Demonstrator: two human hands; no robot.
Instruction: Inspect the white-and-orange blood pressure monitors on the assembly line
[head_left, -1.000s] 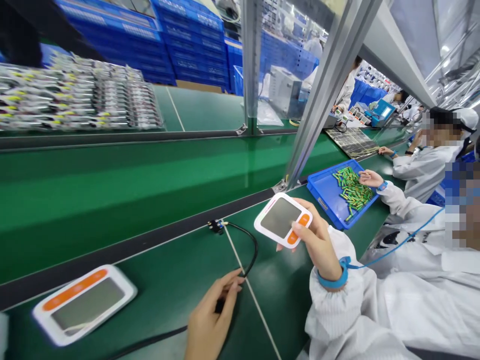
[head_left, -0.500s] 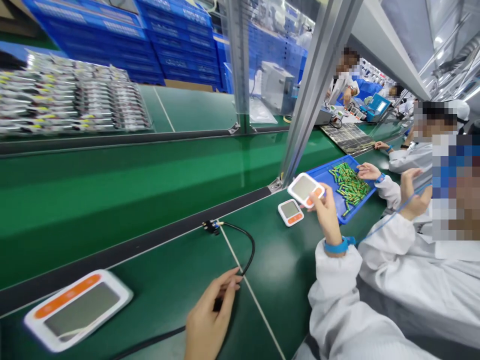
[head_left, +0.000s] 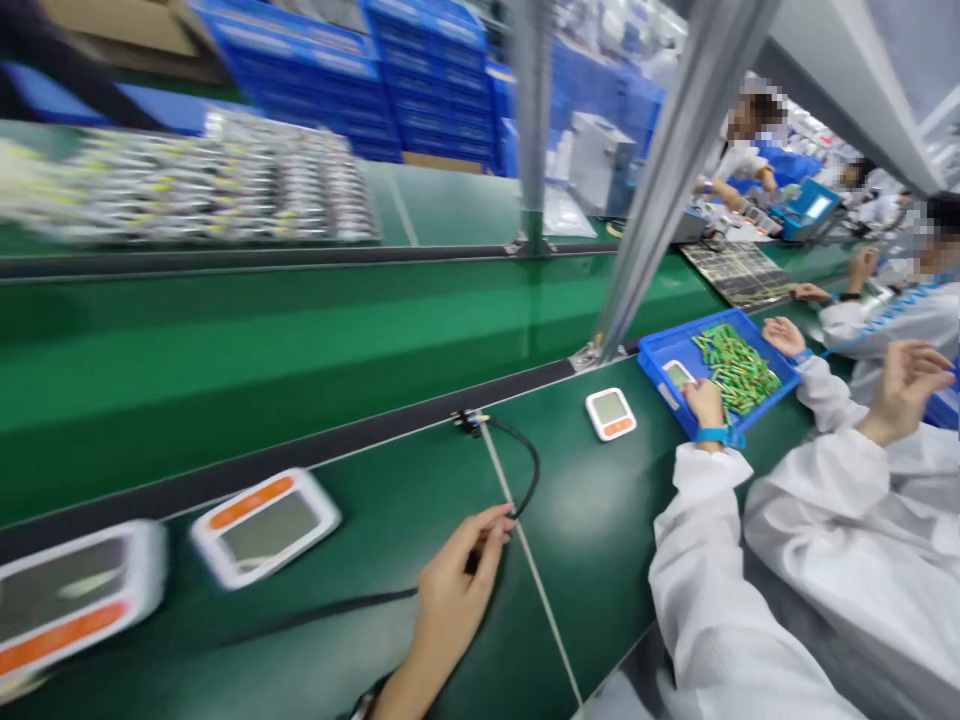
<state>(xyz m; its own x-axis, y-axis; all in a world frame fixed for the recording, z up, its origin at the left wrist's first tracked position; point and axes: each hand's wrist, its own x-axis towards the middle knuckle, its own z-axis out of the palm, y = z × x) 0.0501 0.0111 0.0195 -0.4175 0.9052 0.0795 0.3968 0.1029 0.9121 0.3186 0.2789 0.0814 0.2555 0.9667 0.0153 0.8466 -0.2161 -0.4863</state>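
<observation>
Right now I am pinching the black cable (head_left: 480,560) between the thumb and fingers of my left hand (head_left: 450,600), low at about six o'clock on the green bench (head_left: 360,560). From my grip the cable is curving up toward twelve o'clock to a small plug (head_left: 469,421) lying by the dark rail at the edge of the green belt (head_left: 300,350). My right hand (head_left: 705,403) is reaching out to about two o'clock, fingers closed on a small white monitor (head_left: 679,375) at the near edge of the blue tray (head_left: 660,355), which is holding green batteries (head_left: 731,370). Another white monitor with an orange strip (head_left: 610,414) is lying on the bench just left of the tray. Two larger ones (head_left: 264,527) are sitting blurred at about nine o'clock. A co-worker's hand (head_left: 784,335) is resting at the far corner of the tray, and another raised hand (head_left: 904,385) is hovering at three o'clock.
</observation>
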